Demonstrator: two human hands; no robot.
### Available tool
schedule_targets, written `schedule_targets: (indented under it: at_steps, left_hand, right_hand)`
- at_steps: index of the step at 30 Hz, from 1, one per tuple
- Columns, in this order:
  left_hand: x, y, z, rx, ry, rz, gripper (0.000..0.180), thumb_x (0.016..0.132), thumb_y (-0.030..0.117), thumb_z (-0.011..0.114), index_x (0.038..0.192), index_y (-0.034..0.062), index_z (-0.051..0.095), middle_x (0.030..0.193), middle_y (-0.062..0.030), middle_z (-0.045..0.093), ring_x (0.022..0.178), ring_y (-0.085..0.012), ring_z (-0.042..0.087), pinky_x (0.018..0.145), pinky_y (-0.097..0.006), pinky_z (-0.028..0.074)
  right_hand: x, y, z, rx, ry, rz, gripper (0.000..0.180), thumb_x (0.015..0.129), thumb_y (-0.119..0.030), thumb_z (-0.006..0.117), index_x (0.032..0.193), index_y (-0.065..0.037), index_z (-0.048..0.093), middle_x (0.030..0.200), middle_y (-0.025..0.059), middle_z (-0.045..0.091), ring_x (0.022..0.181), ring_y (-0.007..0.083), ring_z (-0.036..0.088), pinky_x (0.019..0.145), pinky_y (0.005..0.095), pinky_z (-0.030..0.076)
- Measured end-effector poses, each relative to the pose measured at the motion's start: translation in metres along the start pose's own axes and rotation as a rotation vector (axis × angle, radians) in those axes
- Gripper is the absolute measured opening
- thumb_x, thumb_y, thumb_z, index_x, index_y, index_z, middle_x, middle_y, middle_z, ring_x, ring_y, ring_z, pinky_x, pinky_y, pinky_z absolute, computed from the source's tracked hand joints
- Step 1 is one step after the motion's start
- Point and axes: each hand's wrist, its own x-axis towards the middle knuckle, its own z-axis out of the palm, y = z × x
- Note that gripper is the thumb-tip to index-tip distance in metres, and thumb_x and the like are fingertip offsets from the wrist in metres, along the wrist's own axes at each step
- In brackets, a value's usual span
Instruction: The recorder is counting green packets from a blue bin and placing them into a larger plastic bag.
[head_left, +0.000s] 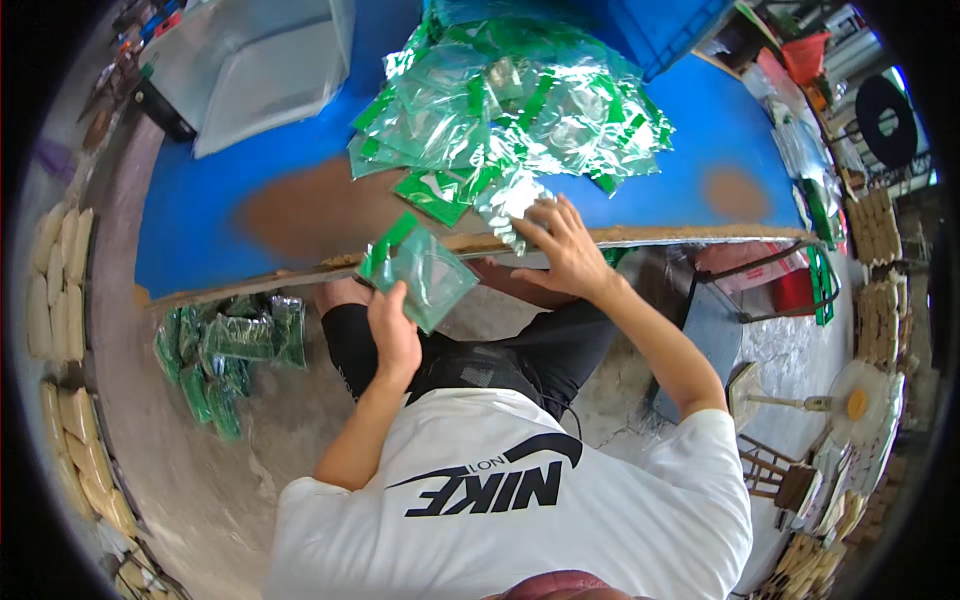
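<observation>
My left hand [394, 330] is closed on the lower corner of a clear plastic bag with a green band [432, 282]. That bag is held tilted just off the table's front edge, above my lap. My right hand [565, 246] reaches over the edge with its fingers spread and thumb apart. Its fingertips touch, or lie very near, a shiny clear bag [508, 205] at the front of the heap. Behind both hands lies a large loose pile of clear and green plastic bags [440, 115]. A flat green bag [432, 196] lies at the pile's front.
The blue table [720, 130] has worn brown patches and a chipped front edge. On it stand a clear plastic bin [275, 75] at the left and a blue crate [668, 30] at the back. Bundled green packets [240, 338] lie on the floor; a fan [856, 404] stands right.
</observation>
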Motion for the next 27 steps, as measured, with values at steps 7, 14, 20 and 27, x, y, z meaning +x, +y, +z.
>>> schedule_targets:
  at_steps: [7, 14, 20, 27]
  left_hand:
    - [-0.007, 0.043, 0.007, 0.066, -0.045, 0.063, 0.038, 0.105, 0.031, 0.057, 0.13, 0.0024, 0.052, 0.114, -0.0077, 0.067, 0.096, -0.0169, 0.068, 0.071, -0.032, 0.057]
    - [-0.008, 0.029, -0.005, 0.128, -0.02, 0.012, 0.038, 0.098, 0.016, 0.067, 0.132, 0.0053, 0.054, 0.121, -0.0069, 0.065, 0.104, -0.0186, 0.066, 0.079, -0.035, 0.059]
    - [-0.009, 0.067, -0.064, 0.127, 0.146, 0.08, 0.041, 0.091, 0.005, 0.07, 0.13, 0.0069, 0.056, 0.122, -0.0062, 0.065, 0.111, -0.0191, 0.065, 0.093, -0.038, 0.055]
    - [-0.016, 0.077, -0.081, 0.075, 0.102, -0.066, 0.047, 0.089, 0.003, 0.073, 0.132, 0.0047, 0.054, 0.125, -0.0069, 0.063, 0.114, -0.0193, 0.064, 0.096, -0.036, 0.055]
  right_hand:
    - [0.029, -0.045, 0.015, 0.267, 0.631, 0.146, 0.05, 0.066, 0.011, 0.065, 0.113, -0.004, 0.068, 0.11, 0.0142, 0.066, 0.1, 0.0345, 0.066, 0.085, 0.0436, 0.055]
    - [0.078, -0.092, 0.055, 0.368, 0.225, 0.088, 0.048, 0.086, -0.039, 0.075, 0.115, -0.002, 0.065, 0.111, 0.0159, 0.067, 0.104, 0.0378, 0.064, 0.091, 0.0469, 0.051]
    - [0.079, -0.091, 0.068, 0.032, 0.199, 0.014, 0.054, 0.09, -0.03, 0.069, 0.134, -0.002, 0.055, 0.129, 0.0153, 0.059, 0.121, 0.0344, 0.054, 0.098, 0.0475, 0.046]
    - [0.062, -0.092, 0.053, 0.752, 0.558, 0.533, 0.019, 0.1, -0.014, 0.062, 0.116, -0.003, 0.062, 0.097, 0.0075, 0.069, 0.086, 0.0216, 0.067, 0.077, 0.0324, 0.053]
